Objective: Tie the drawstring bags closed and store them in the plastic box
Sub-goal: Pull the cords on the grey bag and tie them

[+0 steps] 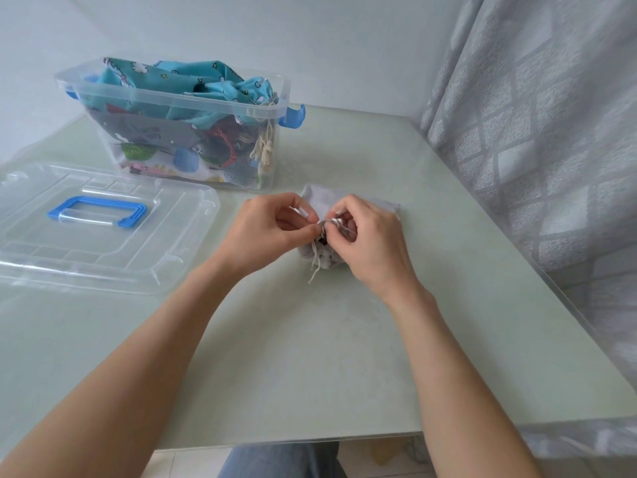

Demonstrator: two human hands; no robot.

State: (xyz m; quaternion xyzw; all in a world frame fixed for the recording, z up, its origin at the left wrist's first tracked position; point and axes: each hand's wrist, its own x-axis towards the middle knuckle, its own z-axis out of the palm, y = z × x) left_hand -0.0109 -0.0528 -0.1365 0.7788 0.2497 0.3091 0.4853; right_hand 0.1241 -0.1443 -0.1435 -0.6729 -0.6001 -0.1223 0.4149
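Scene: A person sits at a pale green desk point(310, 339), seen from above through a head-worn camera.
Bag in hand: A small grey drawstring bag point(319, 201) lies on the desk at the centre of the frame, its gathered mouth turned toward the person.
Left hand: The left hand point(265, 232) pinches the white cord point(314, 262), thumb and fingers point(312, 229) pressed together on it.
Right hand: The right hand point(368, 243) meets it at the bag's mouth, fingers closed on the same cord.
Cord: Loose ends trail down onto the desk below the hands.
Box: A clear plastic box point(172, 98) stands at upper left, already packed with colourful bags; a teal one point(193, 81) bulges above the rim.
Lid: The clear lid point(165, 236), with a blue handle point(98, 212), lies flat at left.
Handling: The bag looks soft, light and limp, so it will likely slump; best held at the gathered neck. The thin cord may slip, so the knot needs a firm pinch.
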